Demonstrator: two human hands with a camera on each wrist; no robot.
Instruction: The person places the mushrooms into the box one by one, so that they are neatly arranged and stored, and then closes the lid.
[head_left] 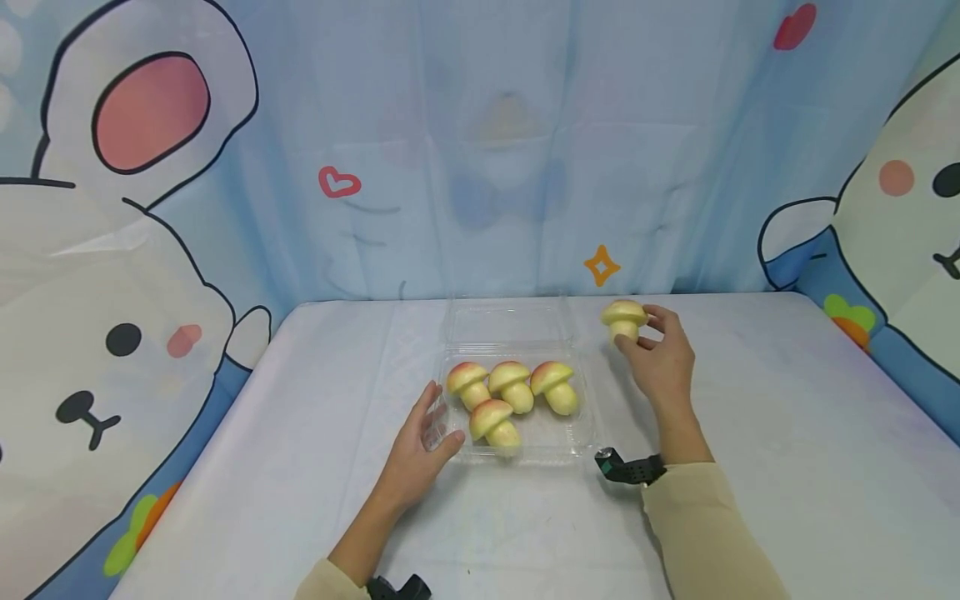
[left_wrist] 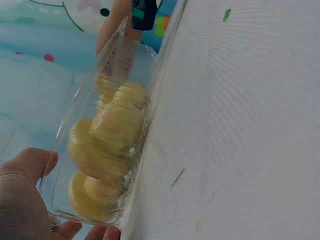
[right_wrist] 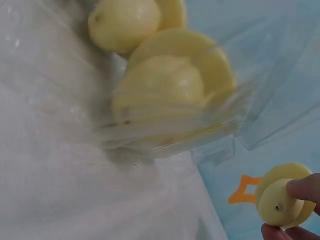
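A toy mushroom (head_left: 623, 320) with a yellow cap and pale stem is held up by my right hand (head_left: 663, 358), to the right of a clear plastic container (head_left: 570, 433). Thumb and fingers pinch it, as the right wrist view shows of this mushroom (right_wrist: 280, 202). Several similar mushrooms (head_left: 557, 388), their caps tinged red, lie tilted inside the container. At its front left corner my left hand (head_left: 417, 446) holds the container, thumb toward the front and fingers along the left side. In the left wrist view, the thumb (left_wrist: 37, 162) is at the clear wall.
The container's transparent lid (head_left: 510, 321) is folded back behind it on the white-covered table (head_left: 315, 433). A pale blue curtain (head_left: 480, 150) with cartoon figures hangs just behind the table's far edge. Black wrist cameras (head_left: 628, 467) are strapped to both wrists.
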